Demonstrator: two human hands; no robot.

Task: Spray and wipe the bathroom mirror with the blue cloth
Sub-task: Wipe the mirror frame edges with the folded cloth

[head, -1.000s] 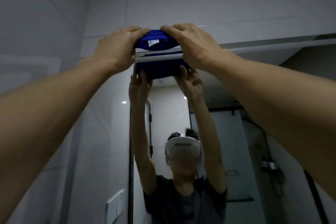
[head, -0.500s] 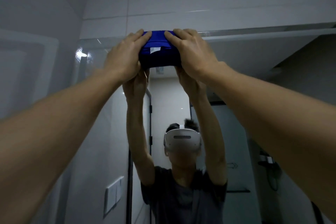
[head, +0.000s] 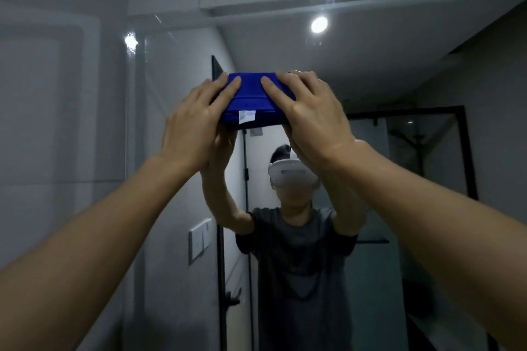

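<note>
The blue cloth [head: 251, 97] has come down from the mirror [head: 370, 65] top edge to the upper middle of the frame. Left hand [head: 195, 124] and right hand [head: 310, 118] press it flat on the glass, fingers straight, not clutching. Top strip's probably wiped, with plenty of glass below still to do.

cloth [head: 251, 98] flat on mirror [head: 376, 65]; left hand [head: 191, 128] at its left end, right hand [head: 312, 117] at its right
</note>
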